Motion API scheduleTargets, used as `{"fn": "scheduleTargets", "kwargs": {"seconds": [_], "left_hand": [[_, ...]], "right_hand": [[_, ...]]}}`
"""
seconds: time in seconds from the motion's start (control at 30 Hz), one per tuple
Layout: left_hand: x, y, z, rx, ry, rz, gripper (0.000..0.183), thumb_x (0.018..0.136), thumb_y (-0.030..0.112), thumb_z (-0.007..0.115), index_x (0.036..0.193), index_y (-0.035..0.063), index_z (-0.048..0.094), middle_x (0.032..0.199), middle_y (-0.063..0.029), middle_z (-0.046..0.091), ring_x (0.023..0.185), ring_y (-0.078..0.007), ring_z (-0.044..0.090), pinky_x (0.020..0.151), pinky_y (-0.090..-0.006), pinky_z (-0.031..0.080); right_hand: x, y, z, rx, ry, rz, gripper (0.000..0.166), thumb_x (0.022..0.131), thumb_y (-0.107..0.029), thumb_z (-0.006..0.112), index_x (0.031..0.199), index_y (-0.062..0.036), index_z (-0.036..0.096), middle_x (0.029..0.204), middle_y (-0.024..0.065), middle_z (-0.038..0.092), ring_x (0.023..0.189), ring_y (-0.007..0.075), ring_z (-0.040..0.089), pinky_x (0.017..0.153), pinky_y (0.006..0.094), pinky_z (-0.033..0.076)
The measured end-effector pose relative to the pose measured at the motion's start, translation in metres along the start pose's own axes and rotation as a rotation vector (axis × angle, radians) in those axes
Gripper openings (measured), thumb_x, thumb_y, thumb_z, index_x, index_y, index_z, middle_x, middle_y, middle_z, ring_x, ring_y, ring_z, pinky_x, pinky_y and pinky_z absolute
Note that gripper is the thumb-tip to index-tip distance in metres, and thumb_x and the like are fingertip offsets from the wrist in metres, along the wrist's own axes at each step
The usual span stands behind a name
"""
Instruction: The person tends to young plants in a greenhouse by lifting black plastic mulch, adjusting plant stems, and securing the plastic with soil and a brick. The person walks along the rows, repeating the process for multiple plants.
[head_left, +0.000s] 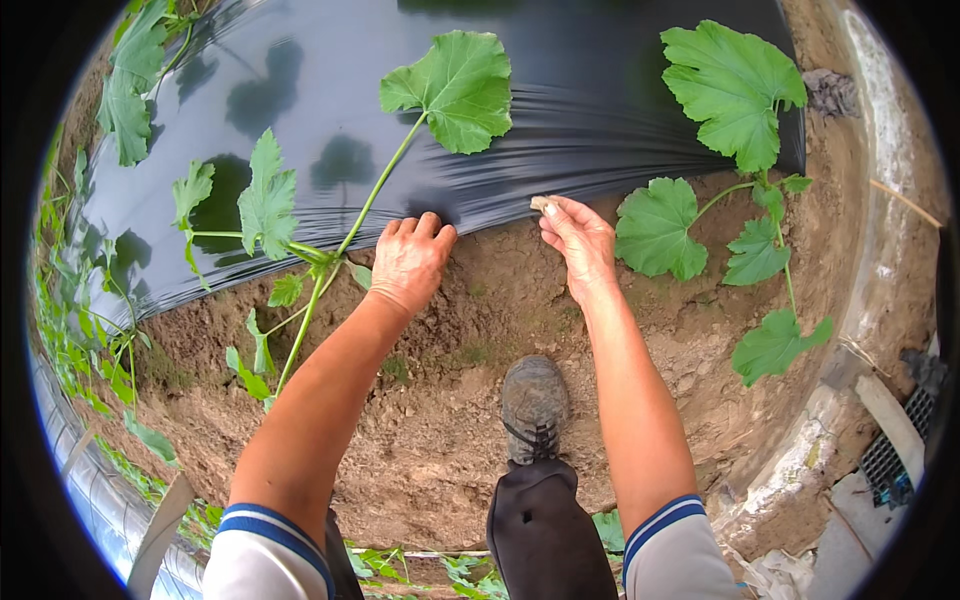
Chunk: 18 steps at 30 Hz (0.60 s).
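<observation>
Between the thumb and fingers of my right hand (581, 244) is a small pale beige piece (541, 203), perhaps a clod or chip. It is held just above the edge of a black plastic mulch film (555, 127). My left hand (414, 259) lies back-up on the film's near edge, knuckles bent; its fingertips are hidden, so whether it pinches the film cannot be told. Just left of it stands a squash-like plant (322, 259), with one broad leaf (457, 94) reaching over the film. Wrinkles run across the film toward the right.
Another broad-leaved plant (664, 229) grows right of my right hand. My shoe (535, 405) rests on bare brown soil (442, 450). A whitish ridge (802, 450) curves along the right, near a black mesh tray (892, 442). More foliage and clear plastic sheeting (82, 465) line the left.
</observation>
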<state>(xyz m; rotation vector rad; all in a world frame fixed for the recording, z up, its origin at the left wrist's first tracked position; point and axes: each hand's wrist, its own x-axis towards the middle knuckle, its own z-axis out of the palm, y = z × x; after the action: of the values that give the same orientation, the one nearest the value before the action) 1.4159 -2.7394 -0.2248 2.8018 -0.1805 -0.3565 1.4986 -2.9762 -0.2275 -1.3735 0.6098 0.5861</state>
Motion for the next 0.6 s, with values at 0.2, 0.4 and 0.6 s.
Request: {"fn": "scheduleTargets", "kwargs": {"seconds": [0.2, 0.4, 0.6], "left_hand": [[-0.001, 0.002, 0.005, 0.064, -0.01, 0.026, 0.019, 0.083, 0.011, 0.064, 0.102, 0.008, 0.068, 0.113, -0.0088, 0.064, 0.106, -0.0276, 0.06, 0.092, -0.0425, 0.047], [-0.007, 0.005, 0.008, 0.071, 0.023, 0.142, 0.042, 0.085, 0.01, 0.067, 0.127, 0.0042, 0.067, 0.126, -0.0077, 0.062, 0.112, -0.0259, 0.058, 0.1, -0.0399, 0.044], [-0.009, 0.015, -0.008, -0.053, -0.013, 0.11, 0.051, 0.081, 0.009, 0.068, 0.132, 0.005, 0.063, 0.131, -0.011, 0.059, 0.119, -0.029, 0.056, 0.106, -0.0427, 0.042]], "right_hand": [[0.002, 0.016, -0.022, -0.042, 0.039, 0.029, 0.028, 0.096, -0.017, 0.076, 0.119, -0.0024, 0.07, 0.108, 0.0062, 0.075, 0.092, 0.0129, 0.07, 0.082, 0.0283, 0.059], [0.016, -0.002, -0.005, 0.037, 0.063, -0.007, 0.022, 0.094, -0.018, 0.078, 0.113, -0.0081, 0.074, 0.101, -0.0003, 0.075, 0.091, 0.0077, 0.065, 0.074, 0.0228, 0.055], [0.034, -0.004, -0.015, 0.166, 0.002, 0.0, 0.02, 0.094, -0.016, 0.077, 0.11, -0.0055, 0.072, 0.105, 0.0043, 0.076, 0.088, 0.0093, 0.067, 0.077, 0.0262, 0.057]]}}
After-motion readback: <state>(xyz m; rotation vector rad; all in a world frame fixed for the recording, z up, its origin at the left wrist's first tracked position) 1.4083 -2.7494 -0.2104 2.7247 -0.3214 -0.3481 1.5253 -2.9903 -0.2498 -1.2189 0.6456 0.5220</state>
